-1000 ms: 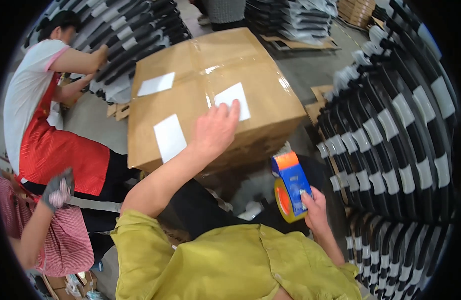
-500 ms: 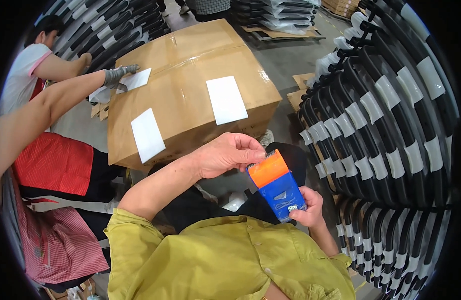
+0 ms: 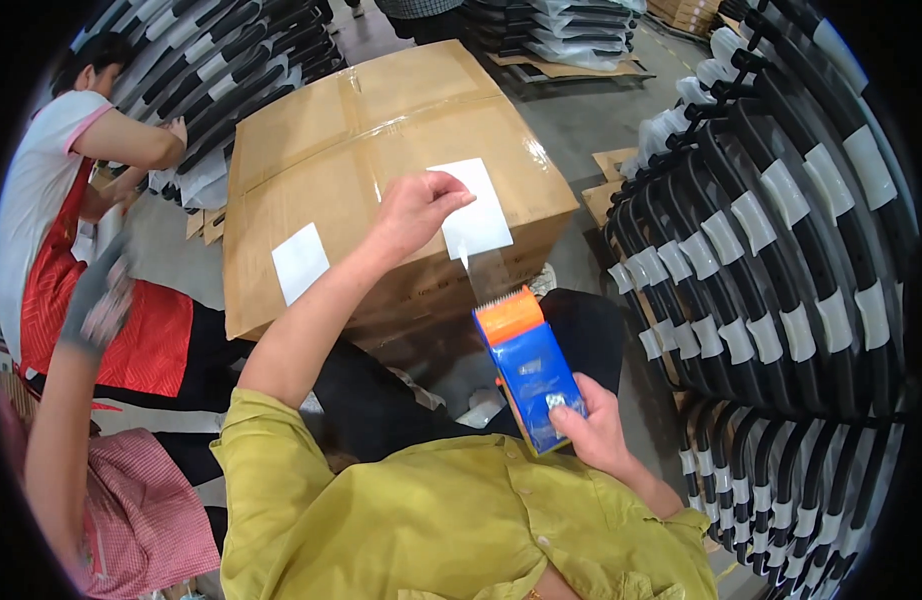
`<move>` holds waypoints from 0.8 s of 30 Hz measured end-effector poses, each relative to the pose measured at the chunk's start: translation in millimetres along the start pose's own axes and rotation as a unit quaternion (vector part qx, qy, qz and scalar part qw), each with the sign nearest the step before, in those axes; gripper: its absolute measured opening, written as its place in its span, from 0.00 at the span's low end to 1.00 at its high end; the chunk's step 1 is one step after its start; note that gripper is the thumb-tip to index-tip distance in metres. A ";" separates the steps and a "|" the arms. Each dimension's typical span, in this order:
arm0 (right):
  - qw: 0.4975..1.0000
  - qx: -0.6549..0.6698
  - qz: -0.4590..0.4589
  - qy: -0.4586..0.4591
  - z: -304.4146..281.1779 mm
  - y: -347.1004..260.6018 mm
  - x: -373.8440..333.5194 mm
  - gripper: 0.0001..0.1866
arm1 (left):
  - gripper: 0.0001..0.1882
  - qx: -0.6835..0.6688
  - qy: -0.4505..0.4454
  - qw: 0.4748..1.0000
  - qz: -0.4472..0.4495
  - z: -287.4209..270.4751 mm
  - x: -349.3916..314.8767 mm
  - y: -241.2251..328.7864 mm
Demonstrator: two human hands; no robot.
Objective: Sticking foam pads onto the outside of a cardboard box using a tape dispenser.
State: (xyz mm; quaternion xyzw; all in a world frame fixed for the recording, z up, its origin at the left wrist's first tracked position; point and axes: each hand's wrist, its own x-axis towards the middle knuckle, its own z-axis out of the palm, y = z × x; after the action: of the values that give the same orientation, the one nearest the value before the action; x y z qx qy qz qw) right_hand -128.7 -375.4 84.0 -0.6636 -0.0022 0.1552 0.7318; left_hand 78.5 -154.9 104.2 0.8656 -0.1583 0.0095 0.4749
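My right hand [image 3: 596,425] is wrapped round the lower part of a blue and orange tape dispenser [image 3: 529,370]. From its toothed orange end, a strip of clear tape [image 3: 486,278] stretches up toward my left hand [image 3: 419,212]. The left fingers are pinched on the tape's free end, above a white sheet [image 3: 489,222] lying at the near right edge of a big cardboard carton [image 3: 311,145]. A second white sheet [image 3: 299,258] lies at the carton's near left, partly covered by my left forearm.
Tall stacks of black curved frames with white wraps [image 3: 781,290] stand close on the right. At left are a co-worker in a red apron [image 3: 131,335] and another person's gloved hand [image 3: 99,300]. More wrapped frames [image 3: 571,35] sit on a pallet behind.
My left hand has moved up and away from the dispenser, drawing out tape. The gloved hand and the white sheet under it have left the carton's far left.
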 end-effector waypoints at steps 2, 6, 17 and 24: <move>0.998 0.060 -0.016 0.018 13.1 -7.9 20.7 0.14 | 0.07 0.042 0.027 0.998 0.048 3.5 19.5 -14.5; 0.987 0.157 0.006 0.042 28.8 -15.1 63.1 0.16 | 0.08 0.283 0.160 0.915 0.239 24.0 42.9 -71.8; 0.991 0.123 0.049 0.037 2.0 7.4 49.2 0.17 | 0.24 -0.265 0.016 0.921 -0.285 16.9 -81.5 -32.8; 0.991 0.095 0.093 0.010 -1.9 17.6 25.1 0.17 | 0.21 -0.511 -0.079 0.800 -0.303 67.4 -72.5 -30.0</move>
State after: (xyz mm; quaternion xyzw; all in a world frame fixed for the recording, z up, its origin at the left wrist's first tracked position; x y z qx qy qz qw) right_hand -108.3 -370.3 61.6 -0.5898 0.0816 0.2158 0.7739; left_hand 9.1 -176.4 30.5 0.4988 0.0936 -0.2858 0.8129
